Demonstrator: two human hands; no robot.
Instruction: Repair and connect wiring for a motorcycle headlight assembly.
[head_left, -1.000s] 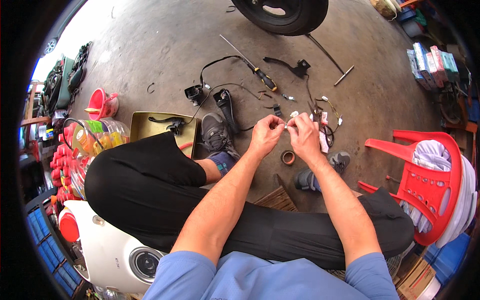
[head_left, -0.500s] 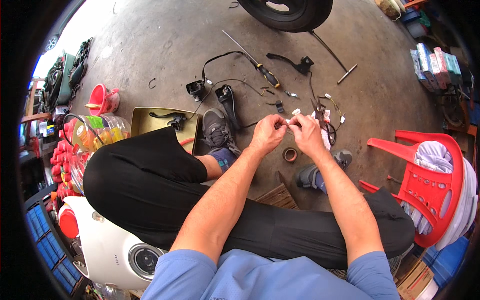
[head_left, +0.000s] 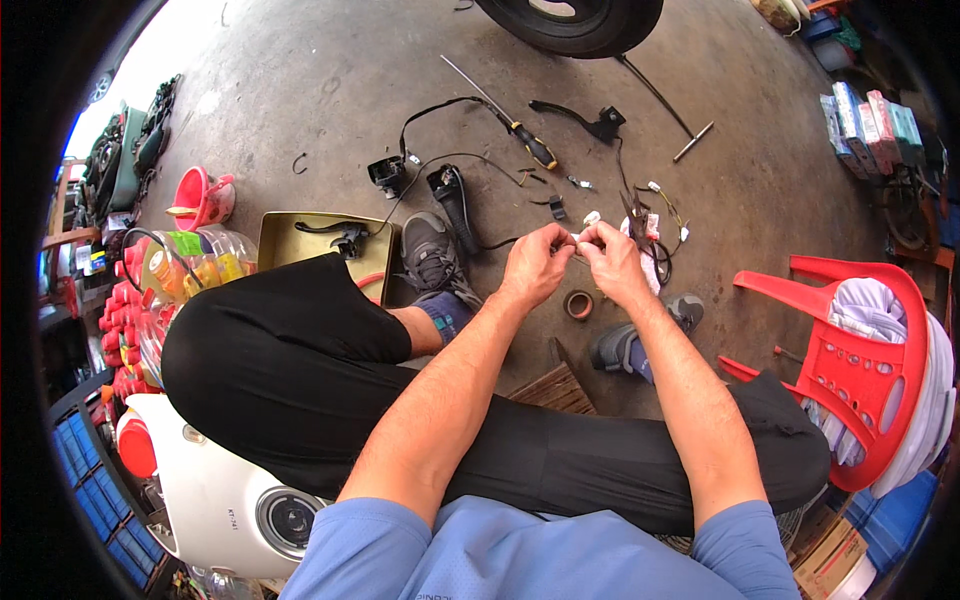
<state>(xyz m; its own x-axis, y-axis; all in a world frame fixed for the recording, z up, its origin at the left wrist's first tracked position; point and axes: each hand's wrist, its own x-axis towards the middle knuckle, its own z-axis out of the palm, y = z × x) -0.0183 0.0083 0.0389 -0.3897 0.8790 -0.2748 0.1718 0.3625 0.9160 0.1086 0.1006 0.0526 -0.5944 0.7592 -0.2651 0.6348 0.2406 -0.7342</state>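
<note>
My left hand (head_left: pixel 537 266) and my right hand (head_left: pixel 613 264) meet over the floor between my feet, fingertips pinched almost together on a thin wire. Most of the wire is hidden by the fingers. A dark cable runs from a black handlebar grip (head_left: pixel 455 208) beside my left shoe up to my left hand. Just past the fingers lie a small black clamp (head_left: pixel 557 208) and a crumpled white scrap (head_left: pixel 592 218). Dark-jawed pliers (head_left: pixel 634 213) rest beyond my right hand, near thin wires with pale connectors (head_left: pixel 683 233). A roll of tape (head_left: pixel 578 317) sits below the hands.
Farther out lie a screwdriver (head_left: pixel 534 148), a black lever (head_left: pixel 604 124), a switch housing (head_left: pixel 386 175) and a T-handled tool (head_left: pixel 692 143). A metal tray (head_left: pixel 283 250) holds another lever. A red plastic chair (head_left: pixel 860 375) stands right; a tyre (head_left: pixel 585 38) is ahead.
Both hands stay pinched in nearly the same place, with the fingertips shifted very slightly. The whole view has moved a little; the things on the floor lie as before.
</note>
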